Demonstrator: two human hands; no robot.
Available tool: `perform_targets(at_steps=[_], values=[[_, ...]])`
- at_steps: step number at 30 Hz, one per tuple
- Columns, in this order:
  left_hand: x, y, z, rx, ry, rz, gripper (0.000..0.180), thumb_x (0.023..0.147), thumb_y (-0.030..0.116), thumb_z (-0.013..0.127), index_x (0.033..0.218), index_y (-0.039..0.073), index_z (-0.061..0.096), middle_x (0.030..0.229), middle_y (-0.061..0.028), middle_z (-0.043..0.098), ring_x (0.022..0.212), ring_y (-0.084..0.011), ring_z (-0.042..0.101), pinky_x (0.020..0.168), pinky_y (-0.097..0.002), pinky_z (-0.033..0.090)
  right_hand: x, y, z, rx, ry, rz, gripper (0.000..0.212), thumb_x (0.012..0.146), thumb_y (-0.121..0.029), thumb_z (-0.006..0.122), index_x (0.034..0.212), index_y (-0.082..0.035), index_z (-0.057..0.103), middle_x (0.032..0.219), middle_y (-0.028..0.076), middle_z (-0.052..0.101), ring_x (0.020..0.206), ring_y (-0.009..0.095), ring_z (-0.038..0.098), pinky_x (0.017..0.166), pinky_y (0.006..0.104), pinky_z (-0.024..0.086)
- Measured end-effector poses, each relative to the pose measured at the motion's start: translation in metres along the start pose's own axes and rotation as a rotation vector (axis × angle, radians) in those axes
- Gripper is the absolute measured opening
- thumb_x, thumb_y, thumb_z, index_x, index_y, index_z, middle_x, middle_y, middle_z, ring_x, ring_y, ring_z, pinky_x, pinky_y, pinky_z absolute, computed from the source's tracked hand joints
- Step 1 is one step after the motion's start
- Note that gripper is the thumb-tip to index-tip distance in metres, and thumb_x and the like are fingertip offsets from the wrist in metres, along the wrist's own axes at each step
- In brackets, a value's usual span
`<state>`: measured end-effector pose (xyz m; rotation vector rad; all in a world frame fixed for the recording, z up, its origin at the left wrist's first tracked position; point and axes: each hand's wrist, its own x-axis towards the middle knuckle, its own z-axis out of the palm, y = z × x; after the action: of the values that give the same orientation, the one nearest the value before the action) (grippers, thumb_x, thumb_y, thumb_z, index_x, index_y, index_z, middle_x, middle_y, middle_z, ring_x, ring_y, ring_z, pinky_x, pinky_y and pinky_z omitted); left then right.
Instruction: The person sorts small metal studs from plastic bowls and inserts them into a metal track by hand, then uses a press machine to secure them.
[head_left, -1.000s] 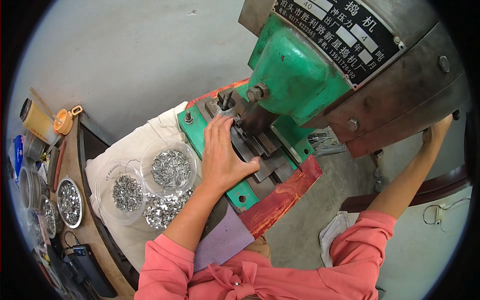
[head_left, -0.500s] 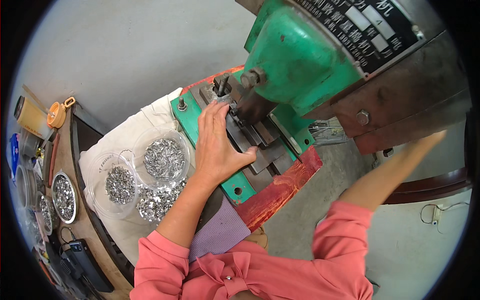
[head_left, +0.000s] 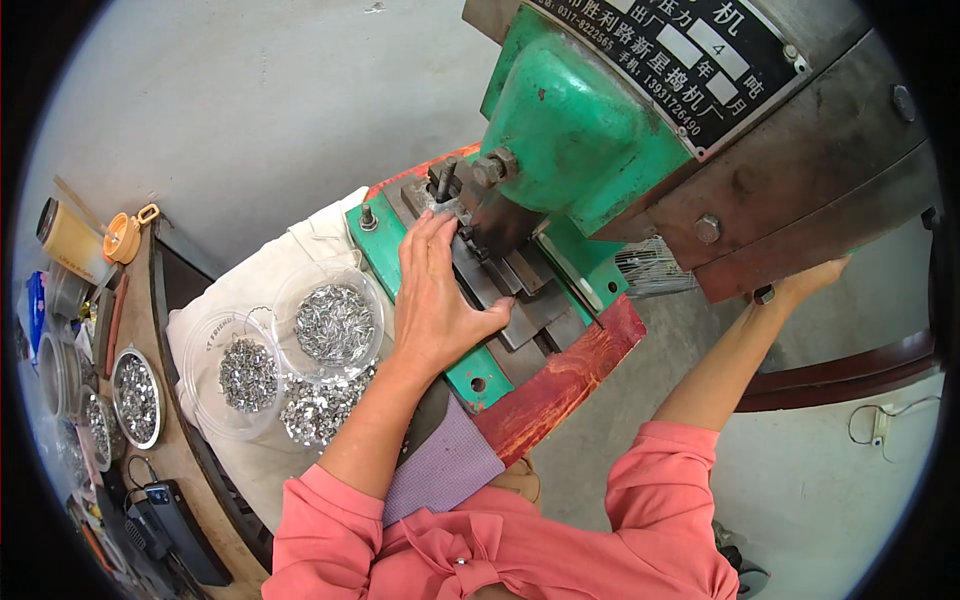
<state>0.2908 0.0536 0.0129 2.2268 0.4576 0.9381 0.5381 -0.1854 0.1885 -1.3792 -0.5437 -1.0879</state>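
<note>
My left hand (head_left: 430, 290) lies against the metal die block (head_left: 500, 290) on the bed of a green bench press (head_left: 560, 130). Its fingers stretch toward the block's far end, and the thumb is spread wide to touch the near end. Any small part under the fingertips is hidden. My right hand (head_left: 815, 280) reaches up to the underside of the press's dark metal side (head_left: 790, 215). That metal covers its fingers, so their grip does not show. Above the die hangs a dark ram (head_left: 508, 220).
Left of the press, clear plastic tubs (head_left: 375, 345) hold small shiny metal pieces, beside a loose metal pile (head_left: 315, 410) on pale cloth (head_left: 230, 290). A cluttered wooden table (head_left: 185, 450) carries a metal bowl (head_left: 137, 398) and a black phone-like device (head_left: 185, 530). Purple cloth (head_left: 440, 475) lies nearest me.
My right forearm has swung slightly left, and more of the right hand shows below the press's dark side. The left hand stays on the die block. The whole view has shifted slightly.
</note>
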Motion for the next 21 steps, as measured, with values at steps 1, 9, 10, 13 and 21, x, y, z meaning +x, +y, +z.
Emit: perform_targets(at_steps=[1, 9, 10, 13, 21], values=[[-0.001, -0.001, 0.000, 0.006, 0.002, -0.004, 0.097, 0.057, 0.021, 0.088, 0.137, -0.003, 0.038, 0.141, -0.0189, 0.042, 0.139, -0.0407, 0.034, 0.115, -0.0465, 0.034, 0.004, 0.003, -0.002, 0.003, -0.006, 0.005, 0.038, 0.102, -0.029, 0.059, 0.125, 0.001, 0.055, 0.113, 0.009, 0.064, 0.099, 0.019, 0.063, 0.082, 0.0326, 0.054], [0.001, 0.003, 0.003, -0.024, 0.013, 0.005, 0.094, 0.058, 0.021, 0.087, 0.136, -0.003, 0.040, 0.141, -0.0191, 0.043, 0.138, -0.0410, 0.034, 0.115, -0.0467, 0.035, 0.165, -0.016, -0.038, -0.245, -0.346, 0.128, 0.039, 0.102, -0.022, 0.054, 0.131, 0.003, 0.056, 0.118, 0.010, 0.065, 0.101, 0.021, 0.063, 0.089, 0.0348, 0.051], [0.001, 0.001, 0.002, -0.014, 0.015, 0.001, 0.094, 0.058, 0.021, 0.087, 0.136, -0.003, 0.040, 0.141, -0.0191, 0.043, 0.138, -0.0410, 0.034, 0.115, -0.0467, 0.035, 0.158, -0.042, -0.019, -0.240, -0.352, 0.135, 0.039, 0.102, -0.022, 0.054, 0.131, 0.003, 0.056, 0.118, 0.010, 0.065, 0.101, 0.021, 0.063, 0.089, 0.0348, 0.051], [0.001, 0.000, 0.001, -0.006, 0.010, -0.005, 0.094, 0.058, 0.021, 0.087, 0.135, -0.003, 0.040, 0.141, -0.0192, 0.043, 0.138, -0.0411, 0.035, 0.115, -0.0469, 0.035, 0.159, -0.080, 0.019, -0.251, -0.578, 0.019, 0.028, 0.104, -0.022, 0.052, 0.119, 0.001, 0.050, 0.075, 0.014, 0.058, 0.057, 0.021, 0.056, 0.049, 0.0340, 0.050], [0.005, 0.008, 0.000, -0.011, -0.008, -0.024, 0.093, 0.058, 0.022, 0.086, 0.134, -0.005, 0.040, 0.140, -0.0200, 0.042, 0.138, -0.0400, 0.034, 0.116, -0.0467, 0.032, 0.067, -0.016, -0.011, -0.110, -0.031, -0.005, 0.041, 0.102, -0.023, 0.053, 0.132, 0.003, 0.055, 0.121, 0.012, 0.064, 0.106, 0.022, 0.062, 0.091, 0.0361, 0.050]])
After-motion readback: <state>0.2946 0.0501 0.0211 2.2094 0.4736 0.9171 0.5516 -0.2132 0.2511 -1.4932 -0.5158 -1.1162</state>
